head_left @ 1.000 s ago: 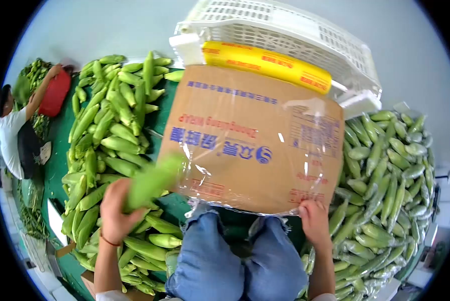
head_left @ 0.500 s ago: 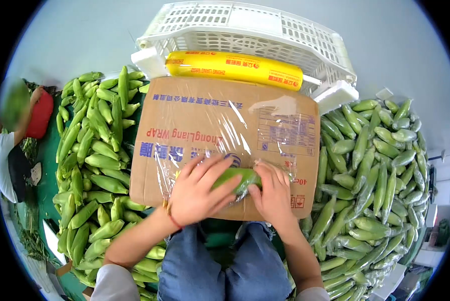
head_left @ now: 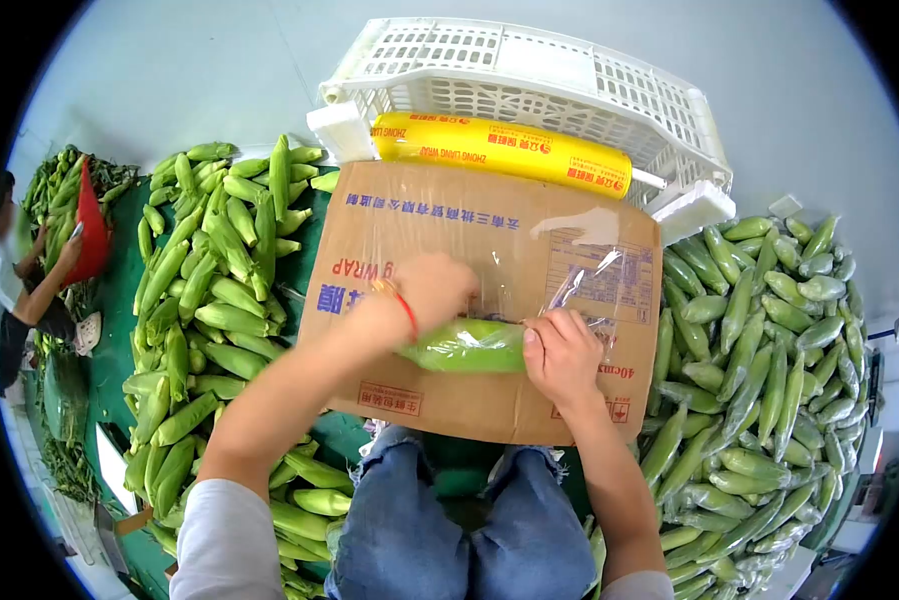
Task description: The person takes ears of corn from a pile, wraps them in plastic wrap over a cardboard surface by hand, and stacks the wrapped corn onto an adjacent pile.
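A green ear of corn lies across the lower middle of the cardboard box, with clear film over it. My right hand pinches film at the corn's right end. Above the corn's left part is my left hand, blurred, with its fingers curled; what they hold, if anything, cannot be made out. Clear film stretches over the cardboard up toward a yellow roll mounted at the box's far edge.
Unwrapped corn is heaped on the green surface at left. Film-wrapped corn is piled at right. Behind the roll stands a white plastic crate. At far left a person handles a red object.
The corn, loose in my left hand a second ago, now lies under film on the cardboard. Since half a second ago, my left hand has moved up from the corn.
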A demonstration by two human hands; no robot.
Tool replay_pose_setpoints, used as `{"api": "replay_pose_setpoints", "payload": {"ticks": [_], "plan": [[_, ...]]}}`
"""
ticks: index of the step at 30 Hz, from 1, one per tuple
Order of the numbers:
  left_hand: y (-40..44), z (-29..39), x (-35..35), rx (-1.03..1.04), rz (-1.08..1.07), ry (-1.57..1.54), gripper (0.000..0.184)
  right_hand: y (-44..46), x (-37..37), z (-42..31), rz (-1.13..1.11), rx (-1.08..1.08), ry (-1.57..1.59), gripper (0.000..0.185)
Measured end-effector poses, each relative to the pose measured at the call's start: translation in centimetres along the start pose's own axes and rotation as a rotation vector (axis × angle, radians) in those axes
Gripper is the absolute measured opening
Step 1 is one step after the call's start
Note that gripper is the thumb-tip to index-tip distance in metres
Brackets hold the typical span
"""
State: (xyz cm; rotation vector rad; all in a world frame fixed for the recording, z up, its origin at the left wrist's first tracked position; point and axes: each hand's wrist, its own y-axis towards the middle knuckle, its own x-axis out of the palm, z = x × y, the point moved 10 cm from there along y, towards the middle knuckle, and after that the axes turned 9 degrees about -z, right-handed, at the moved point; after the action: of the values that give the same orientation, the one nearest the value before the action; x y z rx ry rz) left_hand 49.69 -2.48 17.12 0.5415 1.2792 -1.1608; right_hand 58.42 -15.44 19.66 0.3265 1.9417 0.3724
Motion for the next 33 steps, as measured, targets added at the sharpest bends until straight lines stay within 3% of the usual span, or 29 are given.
{"api": "replay_pose_setpoints", "payload": {"ticks": [1,3,5,7,8,11,13,15,16,17,18,20,21,22,27,30,31,33], "plan": [[-0.4,1.3,1.1,-0.092,-0.078,0.085,0.021,0.0,0.0,0.3,-0.004,0.008,0.005,0.019],[-4.4,4.5,0.9,-0.112,-0.161,0.007,0.035,-0.1,0.9,0.5,-0.276,0.176,0.015,0.024],[-9.6,6.6,2.0,-0.046,0.067,-0.252,0.055,-1.2,1.4,-0.4,-0.454,0.272,0.058,0.028],[-11.5,7.8,2.1,-0.06,0.107,-0.166,0.06,-2.3,1.9,-1.7,-0.549,0.291,0.123,0.031],[-12.2,8.2,2.2,-0.065,0.119,-0.125,0.062,-3.3,3.0,-1.0,-0.761,0.409,0.07,0.031],[-8.1,4.7,0.5,-0.134,0.192,-0.028,0.072,-0.9,-1.8,-3.3,-0.227,0.094,0.031,0.034],[-3.8,-0.7,-1.6,-0.27,0.431,0.095,0.073,-0.6,-1.0,-4.5,-0.284,-0.031,-0.035,0.051],[0.8,-3.1,-5.1,-0.186,0.501,0.209,0.072,1.6,0.7,-5.7,-0.308,-0.188,-0.15,0.059],[3.2,-3.9,-4.6,-0.089,0.422,0.11,0.067,2.6,2.4,-4.1,-0.338,-0.212,-0.177,0.075],[5.3,-4.3,-4.1,0.009,0.336,0.009,0.063,4.8,2.5,-3.2,-0.285,-0.237,-0.198,0.074],[7.0,-5.1,-3.8,-0.02,0.199,0.021,0.06,6.9,2.7,-2.5,-0.242,-0.259,-0.21,0.073],[8.8,-5.3,-1.9,-0.062,-0.103,0.038,0.056,9.2,5.4,-0.7,-0.433,-0.194,-0.165,0.068],[8.9,-5.1,-1.8,-0.05,-0.09,0.062,0.054,9.9,6.4,-0.1,-0.512,-0.173,-0.155,0.065],[8.9,-5.0,-1.3,-0.035,-0.081,0.085,0.052,9.4,5.1,-1.3,-0.321,-0.268,-0.135,0.058],[8.2,-5.4,-1.3,-0.051,-0.002,-0.008,0.054,1.7,3.4,-5.9,-0.696,-0.265,0.011,0.058],[6.0,-4.3,-2.7,0.131,0.247,0.01,0.04,-4.9,2.3,-9.2,-1.067,-0.249,0.199,0.062],[4.1,-4.3,-4.3,0.142,0.404,-0.184,0.039,-6.5,1.6,-9.6,-1.127,-0.205,0.287,0.064],[-2.3,-2.9,-6.2,0.103,0.716,-0.418,0.037,-8.2,1.3,-5.8,-0.91,0.101,0.525,0.066]]}}
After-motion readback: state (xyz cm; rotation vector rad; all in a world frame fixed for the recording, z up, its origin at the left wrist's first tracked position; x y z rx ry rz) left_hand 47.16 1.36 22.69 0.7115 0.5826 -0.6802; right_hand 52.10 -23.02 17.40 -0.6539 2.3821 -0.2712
